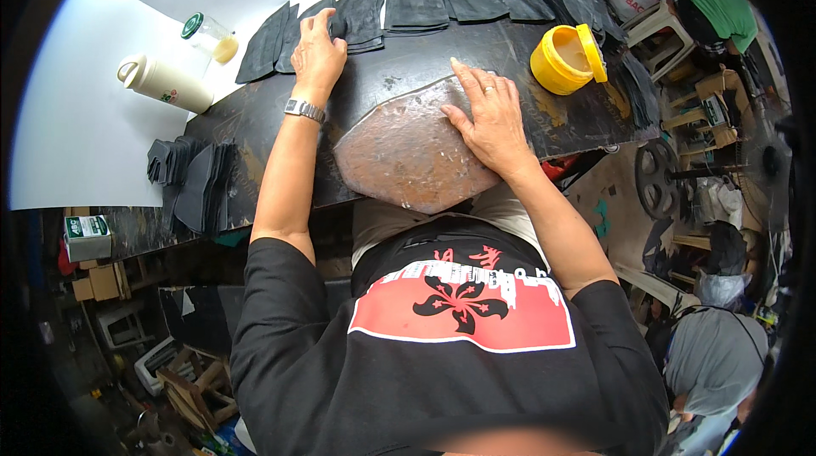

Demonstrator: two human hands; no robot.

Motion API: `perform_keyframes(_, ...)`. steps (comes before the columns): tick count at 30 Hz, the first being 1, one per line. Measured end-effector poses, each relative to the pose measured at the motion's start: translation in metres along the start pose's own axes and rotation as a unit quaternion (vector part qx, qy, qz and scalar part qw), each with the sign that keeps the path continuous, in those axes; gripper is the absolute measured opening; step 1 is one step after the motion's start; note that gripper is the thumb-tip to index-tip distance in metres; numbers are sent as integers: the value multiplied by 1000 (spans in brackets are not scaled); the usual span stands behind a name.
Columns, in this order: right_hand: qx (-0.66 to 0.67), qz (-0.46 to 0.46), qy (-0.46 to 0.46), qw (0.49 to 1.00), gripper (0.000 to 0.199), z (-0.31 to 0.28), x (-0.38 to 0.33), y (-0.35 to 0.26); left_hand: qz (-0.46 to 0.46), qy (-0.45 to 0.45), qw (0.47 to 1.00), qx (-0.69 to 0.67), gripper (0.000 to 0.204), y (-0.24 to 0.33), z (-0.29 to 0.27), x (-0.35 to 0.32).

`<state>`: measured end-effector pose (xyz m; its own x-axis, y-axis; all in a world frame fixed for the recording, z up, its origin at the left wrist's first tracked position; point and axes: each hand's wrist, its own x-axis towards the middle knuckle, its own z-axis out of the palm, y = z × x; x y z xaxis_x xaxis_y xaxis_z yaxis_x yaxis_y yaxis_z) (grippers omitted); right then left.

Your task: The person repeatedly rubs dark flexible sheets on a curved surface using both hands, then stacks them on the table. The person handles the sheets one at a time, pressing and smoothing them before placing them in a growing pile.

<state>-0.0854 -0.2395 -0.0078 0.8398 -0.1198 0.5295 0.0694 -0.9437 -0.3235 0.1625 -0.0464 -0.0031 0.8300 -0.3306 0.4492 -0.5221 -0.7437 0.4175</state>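
Observation:
My left hand (318, 58) reaches over a row of stacked black sheet pieces, which look like leather or rubber. Its thumb and fingers stand apart at the edge of one black stack (362, 16); whether the fingertips touch it I cannot tell. A worn brown board (404, 150) with angled corners lies at the table's near edge, partly over my lap. My right hand (495, 120) lies flat on the board's right side, fingers stretched out and nothing held.
The dark table (255, 129) carries more black stacks (204, 188) at the near left. A yellow open tub (563, 61) stands at right. To the left are a cream bottle (174, 86) and a glass jar (208, 38). People (714, 362) are at the right.

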Motion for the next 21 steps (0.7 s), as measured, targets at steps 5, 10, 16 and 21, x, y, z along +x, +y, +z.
perform_keyframes(5, -12, 0, 17, 1000, 68, -1, -1, -1, 89, 7, 996, 7, 50, -9, 0, -1)
perform_keyframes(10, -4, -7, 38, 999, 68, -1, -1, -1, 81, -31, 995, -41, 48, -19, 4, -1)
perform_keyframes(16, 11, 1, 16, 1000, 67, -1, -1, -1, 62, -50, 990, -114, 50, -20, 7, -4)
perform_keyframes(21, 7, -9, 32, 999, 68, -2, -1, -1, 91, -38, 993, -58, 51, -18, 7, -6)
